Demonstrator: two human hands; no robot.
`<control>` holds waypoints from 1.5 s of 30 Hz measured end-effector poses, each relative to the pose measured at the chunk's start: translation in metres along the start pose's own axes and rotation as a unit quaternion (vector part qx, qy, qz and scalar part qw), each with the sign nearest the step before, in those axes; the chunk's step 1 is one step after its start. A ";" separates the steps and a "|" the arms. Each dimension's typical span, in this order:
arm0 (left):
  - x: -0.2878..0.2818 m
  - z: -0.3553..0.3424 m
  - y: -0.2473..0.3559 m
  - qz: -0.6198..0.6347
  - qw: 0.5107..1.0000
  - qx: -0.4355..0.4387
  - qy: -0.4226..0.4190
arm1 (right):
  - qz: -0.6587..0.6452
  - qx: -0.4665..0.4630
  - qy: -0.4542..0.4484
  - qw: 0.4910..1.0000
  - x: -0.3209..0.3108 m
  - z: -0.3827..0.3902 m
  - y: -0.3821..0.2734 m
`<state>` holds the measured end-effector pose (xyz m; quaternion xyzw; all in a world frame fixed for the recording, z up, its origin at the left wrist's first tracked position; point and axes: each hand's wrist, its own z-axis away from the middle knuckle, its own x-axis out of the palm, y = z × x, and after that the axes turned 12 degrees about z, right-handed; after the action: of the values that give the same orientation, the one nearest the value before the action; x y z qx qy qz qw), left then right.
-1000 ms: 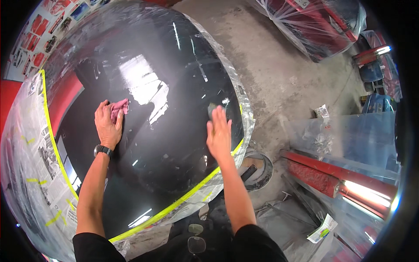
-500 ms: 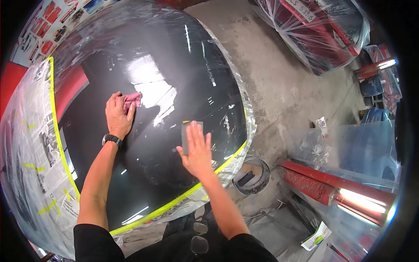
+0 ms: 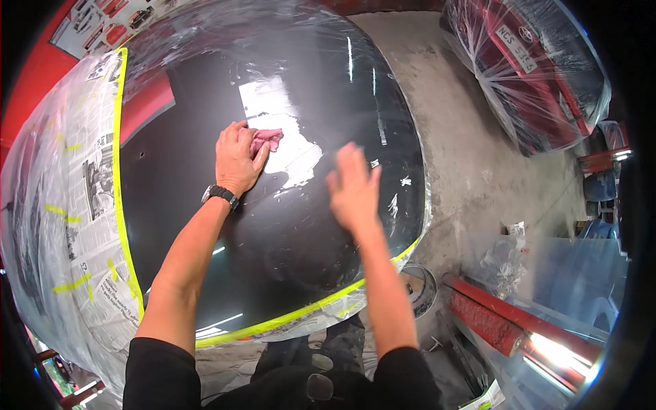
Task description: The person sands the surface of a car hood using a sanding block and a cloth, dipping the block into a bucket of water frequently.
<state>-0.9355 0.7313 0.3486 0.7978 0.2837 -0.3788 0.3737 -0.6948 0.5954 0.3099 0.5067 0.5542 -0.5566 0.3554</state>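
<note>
A glossy dark curved car panel fills the middle, bordered by yellow tape. My left hand, a black watch on its wrist, is closed over a crumpled pink cloth resting on the panel. To its right, my right hand is over the panel with fingers pointing forward; they are smeared by motion, and whatever lies under them cannot be made out.
Newspaper and clear plastic cover the panel's left side. A plastic-wrapped red car stands at upper right across a concrete floor. Lower right are a bucket and a red lamp stand with lit tubes.
The whole view has shifted. My right hand has moved leftward over the panel from one second ago; the grey pad visible under it earlier is now hidden. My left hand stays on the cloth.
</note>
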 end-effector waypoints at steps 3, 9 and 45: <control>0.014 -0.008 0.016 0.016 1.000 0.006 0.001 | -0.012 0.129 0.022 0.991 0.004 -0.046 0.041; -0.009 0.010 -0.013 -0.015 1.000 -0.009 -0.002 | 0.022 -0.100 -0.024 0.994 0.018 0.035 -0.052; 0.008 0.001 -0.014 -0.060 0.998 0.022 -0.009 | -0.041 0.165 0.030 0.985 0.007 0.204 -0.042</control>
<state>-0.9423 0.7397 0.3362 0.7841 0.3191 -0.4133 0.3355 -0.7716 0.4024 0.2879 0.5515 0.4854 -0.6393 0.2271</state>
